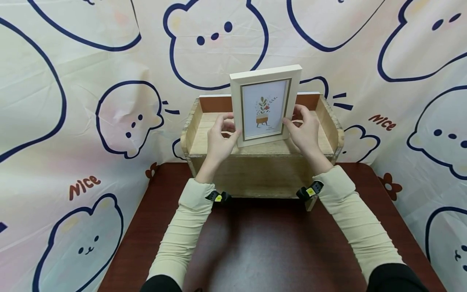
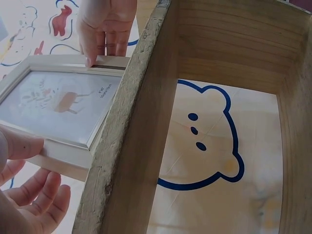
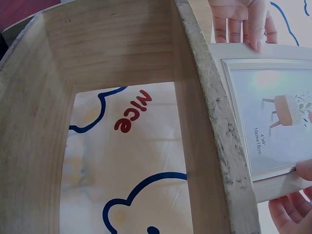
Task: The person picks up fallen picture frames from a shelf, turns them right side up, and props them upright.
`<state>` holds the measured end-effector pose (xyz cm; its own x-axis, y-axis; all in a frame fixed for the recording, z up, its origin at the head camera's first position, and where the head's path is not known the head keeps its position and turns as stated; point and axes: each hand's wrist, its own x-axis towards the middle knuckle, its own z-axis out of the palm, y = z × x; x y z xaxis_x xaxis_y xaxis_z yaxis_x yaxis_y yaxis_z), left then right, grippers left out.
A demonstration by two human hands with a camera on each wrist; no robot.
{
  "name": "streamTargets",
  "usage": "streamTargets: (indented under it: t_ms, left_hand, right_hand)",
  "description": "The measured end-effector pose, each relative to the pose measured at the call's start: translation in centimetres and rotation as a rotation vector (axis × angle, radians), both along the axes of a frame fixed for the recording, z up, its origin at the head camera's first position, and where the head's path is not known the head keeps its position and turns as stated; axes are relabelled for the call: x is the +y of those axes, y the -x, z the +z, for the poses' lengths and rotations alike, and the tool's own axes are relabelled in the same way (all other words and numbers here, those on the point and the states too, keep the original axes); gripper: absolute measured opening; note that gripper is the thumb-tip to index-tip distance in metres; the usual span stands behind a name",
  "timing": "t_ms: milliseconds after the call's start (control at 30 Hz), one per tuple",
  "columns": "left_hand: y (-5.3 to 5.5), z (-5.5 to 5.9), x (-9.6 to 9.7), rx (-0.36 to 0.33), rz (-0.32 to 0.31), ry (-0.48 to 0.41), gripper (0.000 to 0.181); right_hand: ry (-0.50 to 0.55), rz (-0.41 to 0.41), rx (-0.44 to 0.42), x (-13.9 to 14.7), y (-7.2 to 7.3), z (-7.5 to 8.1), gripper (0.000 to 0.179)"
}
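Note:
A cream photo frame (image 1: 265, 107) with a potted-plant print is held upright, slightly tilted, at the top tier of a small wooden shelf (image 1: 251, 178). My left hand (image 1: 221, 140) pinches its left side, thumb at the front edge and fingers behind. On the opposite side, my right hand (image 1: 305, 129) grips the frame with the thumb on its front border. Both wrist views look through the shelf's lower compartment, with the frame (image 2: 61, 100) beyond the upper board. Whether the frame's bottom edge touches that board I cannot tell.
The shelf stands at the back of a dark reddish-brown table (image 1: 255, 247), with raised side panels (image 1: 330, 125) at both ends of its top tier. A pale cloth (image 1: 120, 61) printed with cartoon bears hangs behind and along the sides.

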<state>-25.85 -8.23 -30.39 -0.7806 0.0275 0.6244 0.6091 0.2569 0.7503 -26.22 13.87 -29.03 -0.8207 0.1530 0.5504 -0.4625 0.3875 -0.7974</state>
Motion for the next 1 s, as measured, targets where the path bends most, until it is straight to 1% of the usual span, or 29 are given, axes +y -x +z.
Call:
streamTargets:
  t_ms: [333, 567, 733, 900, 1000]
  left_hand:
    - [-0.3, -0.1, 0.0, 0.008, -0.004, -0.014, 0.038]
    - [-0.6, 0.0, 0.0, 0.002, -0.003, -0.009, 0.041]
    - [-0.7, 0.0, 0.0, 0.004, -0.006, -0.004, 0.041]
    - [-0.8, 0.0, -0.1, 0.009, -0.003, 0.005, 0.039]
    - [-0.7, 0.0, -0.1, 0.015, -0.006, 0.006, 0.038]
  right_hand:
    - [-0.029, -0.02, -0.021, 0.0, 0.2, 0.1, 0.033]
    - [-0.035, -0.005, -0.025, 0.0, 0.4, 0.3, 0.033]
    - [-0.043, -0.01, -0.026, -0.1, 0.6, 0.4, 0.033]
    - [-0.049, -0.023, -0.026, -0.1, 0.7, 0.8, 0.034]
    - [-0.055, -0.035, 0.003, -0.2, 0.8, 1.4, 0.036]
